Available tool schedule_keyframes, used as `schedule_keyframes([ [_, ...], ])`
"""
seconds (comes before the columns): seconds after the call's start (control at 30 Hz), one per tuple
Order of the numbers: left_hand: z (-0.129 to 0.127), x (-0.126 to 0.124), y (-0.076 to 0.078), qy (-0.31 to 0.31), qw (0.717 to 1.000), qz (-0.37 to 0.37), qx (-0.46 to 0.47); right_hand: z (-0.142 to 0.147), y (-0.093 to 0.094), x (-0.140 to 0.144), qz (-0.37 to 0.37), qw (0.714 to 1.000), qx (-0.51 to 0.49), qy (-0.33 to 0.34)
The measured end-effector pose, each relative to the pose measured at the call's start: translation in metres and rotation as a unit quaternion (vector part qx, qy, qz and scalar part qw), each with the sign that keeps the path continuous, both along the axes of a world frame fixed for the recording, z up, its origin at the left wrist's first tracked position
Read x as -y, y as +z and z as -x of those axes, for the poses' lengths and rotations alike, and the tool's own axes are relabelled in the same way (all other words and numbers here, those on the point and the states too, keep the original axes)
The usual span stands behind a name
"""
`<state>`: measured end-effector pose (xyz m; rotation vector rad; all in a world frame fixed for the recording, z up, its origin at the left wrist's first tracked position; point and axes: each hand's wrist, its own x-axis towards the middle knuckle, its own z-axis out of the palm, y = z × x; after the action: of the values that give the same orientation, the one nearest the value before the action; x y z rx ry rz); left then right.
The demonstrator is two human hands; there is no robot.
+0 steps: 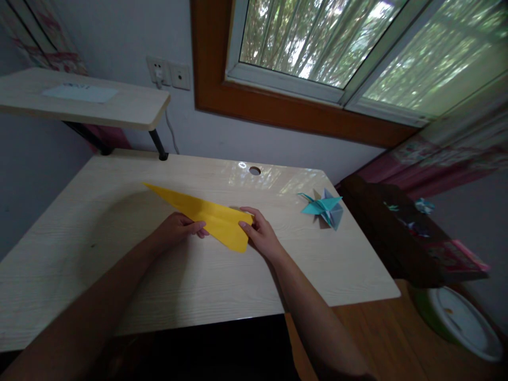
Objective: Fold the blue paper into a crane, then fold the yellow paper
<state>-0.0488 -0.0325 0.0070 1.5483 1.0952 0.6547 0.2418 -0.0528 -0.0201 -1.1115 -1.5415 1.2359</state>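
A folded sheet of yellow paper (214,214) is held just above the desk, long and pointed toward the far left, blunt at its right end. My left hand (182,227) pinches its near edge around the middle, thumb on top and fingers underneath. At the blunt end my right hand (260,233) grips the paper, thumb on the upper face and the other fingers behind it. A crease runs lengthwise along the sheet. Parts of the fingers are hidden by the paper.
Folded teal and grey-blue paper shapes (323,208) lie at the desk's (222,296) right side. A raised shelf (130,108) with a white sheet (81,92) stands at the back left. Right of the desk are a dark wooden cabinet (373,222) and a round white-lidded bin (464,317).
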Motion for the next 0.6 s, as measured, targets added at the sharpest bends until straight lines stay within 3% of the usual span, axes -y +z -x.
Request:
schedule_keyframes([
  [0.33,-0.0001,-0.0028,0.0001,0.110,0.992,0.007,0.067,0.0017,0.0009,-0.0013,0.004,0.999,-0.016,0.040],
  [0.6,0.0013,-0.0042,-0.0059,0.136,0.987,0.022,0.081,0.0009,0.0028,-0.0014,0.014,0.999,-0.030,0.043],
])
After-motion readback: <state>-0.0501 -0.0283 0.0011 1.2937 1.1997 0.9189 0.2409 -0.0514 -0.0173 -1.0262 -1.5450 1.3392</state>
